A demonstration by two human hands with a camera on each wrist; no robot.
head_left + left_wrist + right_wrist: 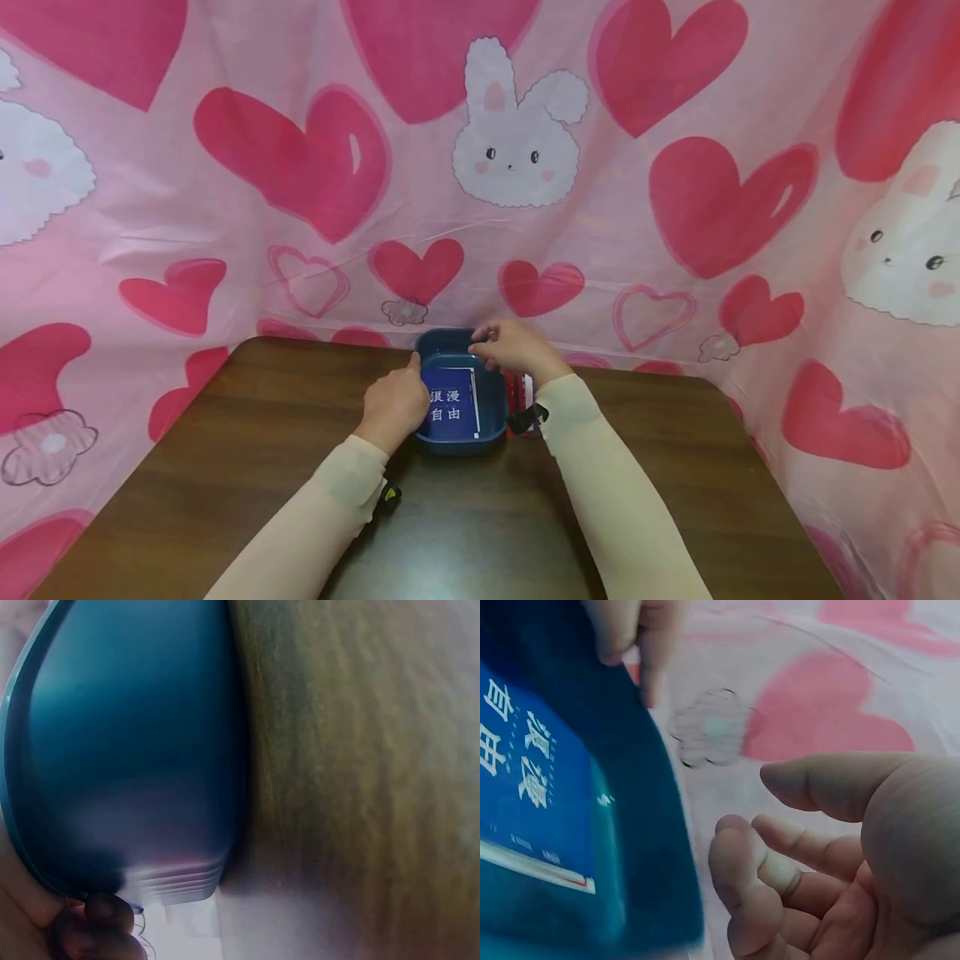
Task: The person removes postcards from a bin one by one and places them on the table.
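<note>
A dark blue plastic basin (492, 408) stands at the far side of the table, with a blue book (453, 408) lying inside it, white characters on its cover. My left hand (395, 404) holds the basin's left rim, thumb and fingers pinching the edge; the left wrist view shows its fingertips (109, 911) bent at the rim. Over the basin's far right corner is my right hand (517, 346). In the right wrist view that hand (802, 862) has loosely bent fingers and a gap between thumb and fingertips, with nothing held, just beside the basin's rim (679, 825).
Beside the basin's right wall lie red and white items (513, 404), partly covered by my right wrist. A pink curtain (420, 208) with hearts and rabbits hangs right behind the brown wooden table (675, 450) and along both sides.
</note>
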